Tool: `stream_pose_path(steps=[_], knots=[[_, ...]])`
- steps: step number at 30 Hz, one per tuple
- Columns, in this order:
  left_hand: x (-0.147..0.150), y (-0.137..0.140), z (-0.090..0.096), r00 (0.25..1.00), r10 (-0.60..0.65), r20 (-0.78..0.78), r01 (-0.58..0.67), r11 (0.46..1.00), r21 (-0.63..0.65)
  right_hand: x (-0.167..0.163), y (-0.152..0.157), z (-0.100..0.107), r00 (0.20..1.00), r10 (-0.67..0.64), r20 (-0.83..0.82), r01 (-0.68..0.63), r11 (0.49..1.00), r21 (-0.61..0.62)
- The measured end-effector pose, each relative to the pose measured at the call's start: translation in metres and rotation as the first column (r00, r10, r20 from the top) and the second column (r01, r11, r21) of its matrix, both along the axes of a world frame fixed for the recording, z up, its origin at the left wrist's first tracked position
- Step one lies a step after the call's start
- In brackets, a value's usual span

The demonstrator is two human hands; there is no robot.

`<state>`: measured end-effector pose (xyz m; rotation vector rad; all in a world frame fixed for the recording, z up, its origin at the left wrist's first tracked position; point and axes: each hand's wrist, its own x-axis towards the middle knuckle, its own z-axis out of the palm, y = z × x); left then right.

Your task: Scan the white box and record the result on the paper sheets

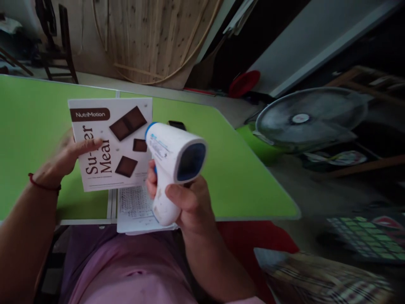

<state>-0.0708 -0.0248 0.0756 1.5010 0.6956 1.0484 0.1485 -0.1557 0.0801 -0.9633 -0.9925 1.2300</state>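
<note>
My left hand (71, 152) grips a white box (98, 162) by its left side, the thumb lying across its front. The box bears brown lettering and pictures of chocolate pieces, and is held up over the green table. My right hand (193, 198) is wrapped round the handle of a white infrared thermometer (171, 147) with blue trim. Its dark screen faces me, and its blue-rimmed nose points at the box's right edge, close to it. Beneath both lie papers (134, 207) covered in handwriting, at the table's near edge.
The green folding table (240, 169) spreads under both hands. A dark phone-like object (176, 125) lies behind the thermometer. To the right stand a large fan (300, 118) and a green bin (262, 145). A wooden chair (60, 50) and a round wooden board (152, 38) are beyond the table.
</note>
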Motion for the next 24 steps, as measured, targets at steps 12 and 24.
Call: stream_pose_path(steps=[12, 24], knots=[[-0.013, -0.002, 0.005, 0.967, -0.07, -0.244, 0.081, 0.996, 0.035, -0.028, 0.017, 0.0, 0.983, 0.153, -0.106, -0.162, 0.984, -0.081], [-0.008, -0.009, 0.02, 0.959, -0.063, -0.276, 0.071, 0.997, 0.021, -0.033, 0.02, 0.005, 0.99, 0.125, -0.069, -0.132, 0.984, -0.117]])
